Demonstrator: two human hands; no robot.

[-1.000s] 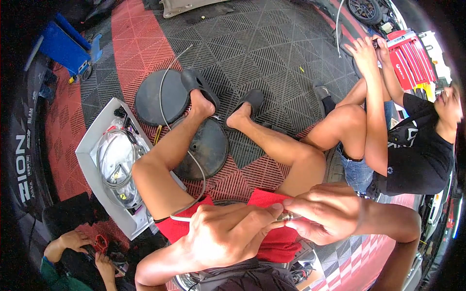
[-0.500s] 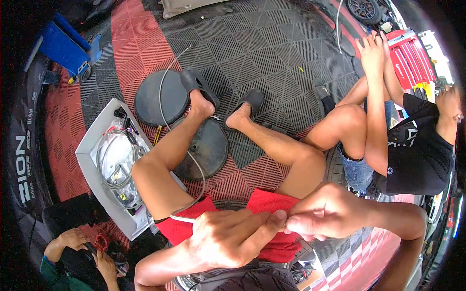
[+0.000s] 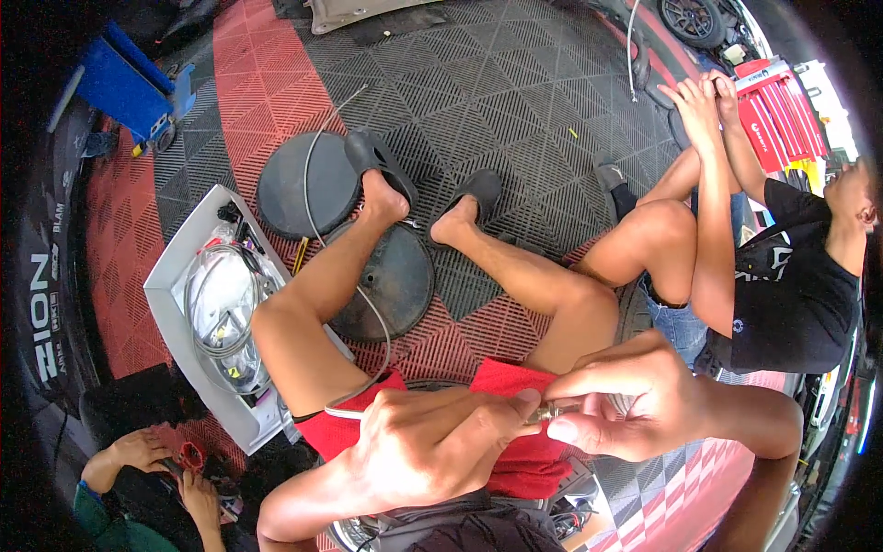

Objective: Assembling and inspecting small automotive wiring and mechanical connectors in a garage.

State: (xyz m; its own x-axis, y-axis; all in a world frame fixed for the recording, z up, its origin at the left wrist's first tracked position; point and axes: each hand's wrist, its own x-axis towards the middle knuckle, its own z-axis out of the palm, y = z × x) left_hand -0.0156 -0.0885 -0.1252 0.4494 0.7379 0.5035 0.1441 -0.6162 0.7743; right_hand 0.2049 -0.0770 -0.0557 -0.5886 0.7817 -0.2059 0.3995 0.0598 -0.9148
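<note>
A thin grey hose point(image 3: 387, 339) runs from the floor across my left thigh to my left hand point(image 3: 428, 446). That hand is closed around the hose end in front of my lap. Between my two hands shows a small brass-coloured metal fitting point(image 3: 546, 413). My right hand point(image 3: 644, 396) pinches the fitting's right end between thumb and curled fingers. Both hands almost meet above the red cloth point(image 3: 529, 465) of my shorts. The part of the hose inside my left fist is hidden.
To the left stands a white box point(image 3: 158, 322) with a coiled hose point(image 3: 190, 317) and plastic bags inside. Round black pads point(image 3: 285, 189) lie by my feet. A person in a black shirt point(image 3: 791, 313) sits close on the right; another person's hands point(image 3: 198, 501) work at lower left.
My right hand has shifted slightly and its fingers have opened out a little, so the metal fitting between my hands now shows. The left hand stays nearly in place.
</note>
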